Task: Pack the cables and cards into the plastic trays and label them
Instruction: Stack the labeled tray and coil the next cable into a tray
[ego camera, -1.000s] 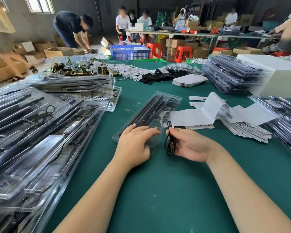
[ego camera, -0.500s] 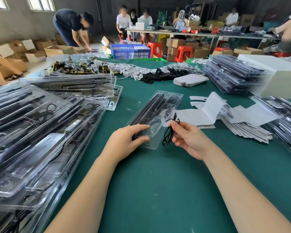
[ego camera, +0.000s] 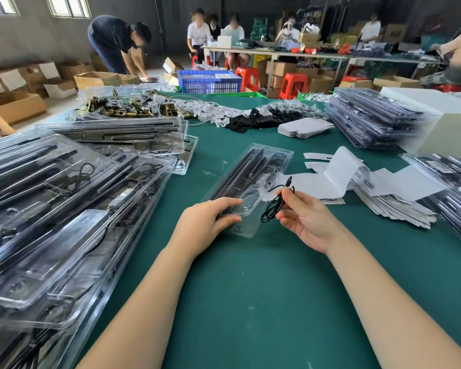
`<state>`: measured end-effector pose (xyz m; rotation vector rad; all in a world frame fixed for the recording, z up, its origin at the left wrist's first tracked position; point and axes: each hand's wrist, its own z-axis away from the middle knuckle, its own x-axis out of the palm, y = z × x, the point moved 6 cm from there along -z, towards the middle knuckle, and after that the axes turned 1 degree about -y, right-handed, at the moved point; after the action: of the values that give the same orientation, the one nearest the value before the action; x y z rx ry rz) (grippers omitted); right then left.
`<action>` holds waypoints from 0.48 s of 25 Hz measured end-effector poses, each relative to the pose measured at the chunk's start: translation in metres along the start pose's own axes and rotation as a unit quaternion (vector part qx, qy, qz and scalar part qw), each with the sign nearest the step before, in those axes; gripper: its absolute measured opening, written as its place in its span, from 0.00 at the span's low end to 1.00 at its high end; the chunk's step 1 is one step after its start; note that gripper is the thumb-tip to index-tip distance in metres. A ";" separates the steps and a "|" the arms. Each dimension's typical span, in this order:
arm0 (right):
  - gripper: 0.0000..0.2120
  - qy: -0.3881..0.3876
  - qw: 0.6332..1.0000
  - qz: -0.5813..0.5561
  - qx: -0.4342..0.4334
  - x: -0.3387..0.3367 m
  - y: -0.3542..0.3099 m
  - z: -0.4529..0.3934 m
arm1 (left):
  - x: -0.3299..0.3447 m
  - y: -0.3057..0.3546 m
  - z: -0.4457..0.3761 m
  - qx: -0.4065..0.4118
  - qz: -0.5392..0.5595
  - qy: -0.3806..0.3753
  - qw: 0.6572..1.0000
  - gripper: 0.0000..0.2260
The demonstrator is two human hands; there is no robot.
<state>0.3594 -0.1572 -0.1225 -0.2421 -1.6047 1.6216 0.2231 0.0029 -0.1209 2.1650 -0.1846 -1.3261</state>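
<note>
On the green bench [ego camera: 250, 302] a clear plastic tray [ego camera: 250, 179] lies slantwise in the middle, its near end towards the person and dark rods already seated along its left side. The left hand [ego camera: 208, 222] rests on that near end, fingers laid over the rim and thumb underneath, most likely to steady the light tray so it does not slide while something is pushed in. The right hand [ego camera: 306, 219] is just right of the tray, pinching a small coiled black cable [ego camera: 273, 206] between thumb and fingertips, the coil hanging beside the tray's near right edge and the plug end sticking up. Held by its top like that, the coil stays bundled and can probably be dropped into an empty pocket. Far right of the tray lie white label sheets [ego camera: 338, 177] and a fanned pile of printed cards [ego camera: 394, 206]; barcodes show on some, but no writing is legible. Filled trays [ego camera: 64, 209] are stacked on the left.
</note>
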 end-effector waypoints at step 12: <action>0.06 0.142 0.866 0.404 -0.257 0.010 0.006 0.003 | 0.001 0.003 -0.001 0.001 0.018 0.018 1.000 0.15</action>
<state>0.3486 -0.1517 -0.1239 -1.5366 -1.7713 1.5614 0.2246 0.0001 -0.1194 2.1749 -0.2094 -1.2677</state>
